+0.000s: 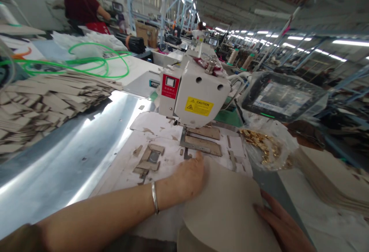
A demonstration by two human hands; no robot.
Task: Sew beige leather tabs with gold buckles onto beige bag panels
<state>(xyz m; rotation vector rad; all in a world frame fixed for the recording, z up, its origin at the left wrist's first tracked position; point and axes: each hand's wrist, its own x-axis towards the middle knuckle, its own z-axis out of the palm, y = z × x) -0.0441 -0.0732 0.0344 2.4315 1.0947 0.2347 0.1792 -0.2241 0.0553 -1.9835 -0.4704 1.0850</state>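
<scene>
A beige sheet of leather-like material, curved and with rounded edges, is between my two hands in front of a white sewing machine. My left hand, with a silver bangle at the wrist, is closed on the sheet's left edge. Its fingertips are close to the metal clamp frame under the machine head. My right hand grips the right edge, its fingers partly hidden by the sheet. Beneath lies a white template plate bearing several cardboard-like pieces.
Gold metal parts fill a clear plastic bag at right, beside a stack of beige sheets. A plastic-wrapped screen stands behind. Beige strips are heaped at left, near green tubing. A person works far left.
</scene>
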